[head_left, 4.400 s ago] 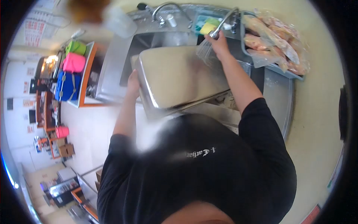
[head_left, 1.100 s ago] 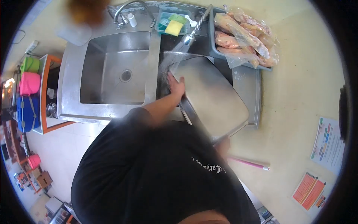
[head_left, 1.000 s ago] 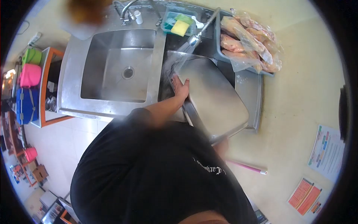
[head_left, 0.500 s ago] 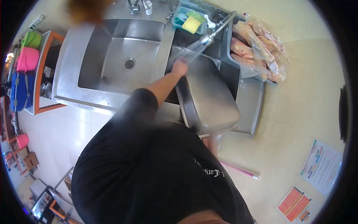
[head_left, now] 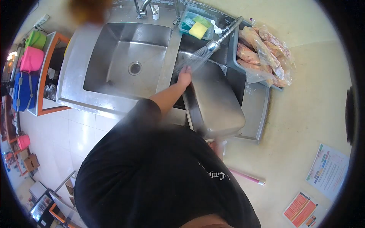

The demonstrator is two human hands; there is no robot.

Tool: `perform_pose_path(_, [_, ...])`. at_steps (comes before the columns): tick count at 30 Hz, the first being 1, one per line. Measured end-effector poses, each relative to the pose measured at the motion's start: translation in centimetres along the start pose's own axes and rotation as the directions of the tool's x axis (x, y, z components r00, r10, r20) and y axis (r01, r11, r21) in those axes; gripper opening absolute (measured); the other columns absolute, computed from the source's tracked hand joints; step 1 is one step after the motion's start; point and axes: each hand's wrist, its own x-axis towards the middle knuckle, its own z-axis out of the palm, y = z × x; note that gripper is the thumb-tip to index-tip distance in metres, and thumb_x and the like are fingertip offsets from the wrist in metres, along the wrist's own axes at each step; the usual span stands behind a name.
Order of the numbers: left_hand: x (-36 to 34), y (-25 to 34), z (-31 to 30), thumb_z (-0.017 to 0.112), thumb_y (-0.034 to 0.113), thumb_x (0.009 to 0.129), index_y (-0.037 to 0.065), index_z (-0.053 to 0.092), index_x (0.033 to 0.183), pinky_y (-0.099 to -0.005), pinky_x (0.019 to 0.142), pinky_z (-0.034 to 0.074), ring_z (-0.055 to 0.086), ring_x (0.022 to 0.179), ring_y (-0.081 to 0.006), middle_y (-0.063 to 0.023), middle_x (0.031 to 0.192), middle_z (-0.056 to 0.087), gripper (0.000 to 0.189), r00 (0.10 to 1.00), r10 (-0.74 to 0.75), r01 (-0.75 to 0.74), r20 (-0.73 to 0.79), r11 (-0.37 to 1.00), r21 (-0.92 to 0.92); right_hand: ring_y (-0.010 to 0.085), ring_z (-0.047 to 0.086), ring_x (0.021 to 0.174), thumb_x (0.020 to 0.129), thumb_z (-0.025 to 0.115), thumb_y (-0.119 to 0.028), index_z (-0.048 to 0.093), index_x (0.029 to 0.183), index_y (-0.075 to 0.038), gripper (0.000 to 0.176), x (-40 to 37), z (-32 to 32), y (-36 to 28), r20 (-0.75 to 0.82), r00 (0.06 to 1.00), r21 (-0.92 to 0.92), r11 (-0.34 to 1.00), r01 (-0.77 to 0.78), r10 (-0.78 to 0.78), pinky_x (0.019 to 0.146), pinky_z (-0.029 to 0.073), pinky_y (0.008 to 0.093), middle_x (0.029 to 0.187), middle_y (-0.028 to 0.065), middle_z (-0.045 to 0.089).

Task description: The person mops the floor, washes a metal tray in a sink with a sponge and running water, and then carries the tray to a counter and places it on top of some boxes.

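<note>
A deep stainless steel pan (head_left: 218, 100) lies tilted, underside up, in the right sink basin. My left hand (head_left: 184, 78) is at the pan's left side near its far end, fingers stretched toward the water, in part blurred by spray. Water fans out from the spray head (head_left: 213, 46) of a flexible metal hose onto that end. At the near end, my right hand (head_left: 217, 148) grips the pan's edge; the pan and my black shirt hide much of it.
The left basin (head_left: 114, 57) has a round drain. A container with sponges (head_left: 197, 30) stands behind the right basin. Bagged raw meat (head_left: 264, 53) fills a grey tub (head_left: 235, 49) by the wall. A pink stick (head_left: 247, 176) is at lower right; a shelf (head_left: 49, 76) stands left.
The view has shifted slightly, so the sinks sit a little lower and further right. My left hand is slightly lower along the pan's side, its fingers clearer of the spray. Water still runs.
</note>
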Motion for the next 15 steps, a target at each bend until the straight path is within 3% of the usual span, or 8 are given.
perform_pose_path(1, [0.5,1.2,-0.6,0.044,0.04,0.099,-0.004,0.051,0.129,-0.0373,0.102,0.039,0.052,0.119,-0.0361,-0.028,0.124,0.056,0.054,0.999,0.031,-0.032,-0.023,0.998,-0.056,0.0322,0.049,0.126,0.1,0.044,-0.018,0.04,0.132,0.0,0.037,-0.1,-0.4,0.1,0.012,1.0,-0.029,0.999,0.023,-0.022,0.109,0.038,0.0504,0.135,0.0163,0.049])
perform_pose_path(3, [0.2,10.3,-4.5,0.047,0.035,0.098,-0.001,0.059,0.119,-0.0374,0.091,0.047,0.061,0.102,-0.0315,-0.0237,0.114,0.062,0.043,0.997,0.067,-0.06,0.03,0.982,-0.181,0.0323,0.048,0.126,0.101,0.044,-0.018,0.04,0.132,0.0,0.036,-0.9,0.8,-0.1,0.041,0.997,-0.088,0.994,0.07,-0.066,0.108,0.038,0.0514,0.135,0.0167,0.049])
perform_pose_path(5, [1.3,14.1,-6.0,0.05,0.031,0.097,0.001,0.063,0.11,-0.0381,0.082,0.05,0.065,0.089,-0.0277,-0.0197,0.103,0.066,0.035,0.967,0.228,-0.22,0.114,0.972,-0.079,0.0324,0.049,0.126,0.101,0.044,-0.019,0.04,0.131,0.0,0.036,-0.8,0.6,-0.3,-0.025,0.997,-0.263,0.963,0.062,-0.071,0.108,0.038,0.0518,0.135,0.017,0.049])
perform_pose_path(7, [1.1,17.6,-7.6,0.053,0.026,0.095,0.002,0.064,0.102,-0.0389,0.076,0.051,0.067,0.081,-0.0264,-0.0167,0.094,0.068,0.028,0.943,0.247,-0.275,0.222,0.956,0.105,0.0325,0.049,0.126,0.101,0.044,-0.019,0.04,0.13,0.0,0.035,-0.6,0.6,-0.4,-0.074,0.995,-0.249,0.968,0.042,-0.062,0.108,0.039,0.0519,0.135,0.0173,0.049])
perform_pose_path(9, [0.3,18.5,-8.3,0.054,0.022,0.094,0.002,0.065,0.097,-0.0391,0.073,0.052,0.068,0.078,-0.0274,-0.0148,0.086,0.069,0.023,0.938,0.235,-0.298,0.256,0.922,0.247,0.0326,0.049,0.125,0.101,0.044,-0.019,0.04,0.13,0.0,0.035,-0.2,0.4,-0.5,-0.07,0.997,-0.075,0.997,0.009,-0.014,0.107,0.039,0.0517,0.135,0.0174,0.049])
perform_pose_path(11, [0.5,17.6,-8.0,0.055,0.018,0.092,0.002,0.065,0.094,-0.0386,0.072,0.051,0.067,0.077,-0.0295,-0.0137,0.08,0.069,0.019,0.935,0.279,-0.336,0.218,0.892,0.3,0.0325,0.049,0.125,0.1,0.044,-0.019,0.04,0.129,0.0,0.035,0.7,-1.3,-0.3,0.008,0.999,0.044,0.998,-0.035,0.035,0.107,0.04,0.0515,0.135,0.0173,0.049])
perform_pose_path(15, [4.6,18.2,-7.2,0.056,0.017,0.09,0.003,0.065,0.097,-0.0399,0.071,0.051,0.067,0.078,-0.0322,-0.0146,0.082,0.069,0.018,0.855,0.516,-0.51,0.059,0.812,0.285,0.0321,0.05,0.124,0.1,0.046,-0.019,0.041,0.128,0.0,0.035,0.7,-1.9,0.6,0.156,0.987,0.099,0.995,0.004,-0.019,0.106,0.041,0.0521,0.134,0.017,0.05])
